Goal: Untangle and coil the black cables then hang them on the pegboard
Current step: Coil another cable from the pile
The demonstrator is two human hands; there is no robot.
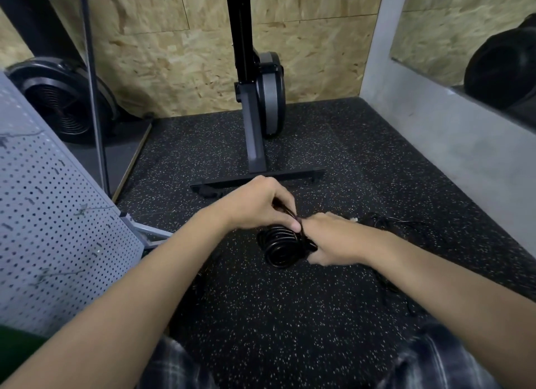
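Observation:
A black cable coil (pixel 280 248) of several loops hangs between my hands above the speckled floor. My right hand (pixel 330 240) grips the coil's right side, fingers curled round the bundle. My left hand (pixel 261 204) pinches a strand of the cable at the top of the coil, by my right thumb. More loose black cable (pixel 385 222) lies on the floor behind my right wrist, with a small white plug (pixel 353 219) beside it. The grey pegboard (pixel 49 214) leans at the left, with a few hooks on it.
A black and grey exercise machine (pixel 261 98) stands on its crossbar foot just beyond my hands. A fan-like wheel (pixel 61 98) sits at the back left. A chipboard wall is behind, a grey ledge (pixel 452 145) at the right. My checked trousers show at the bottom.

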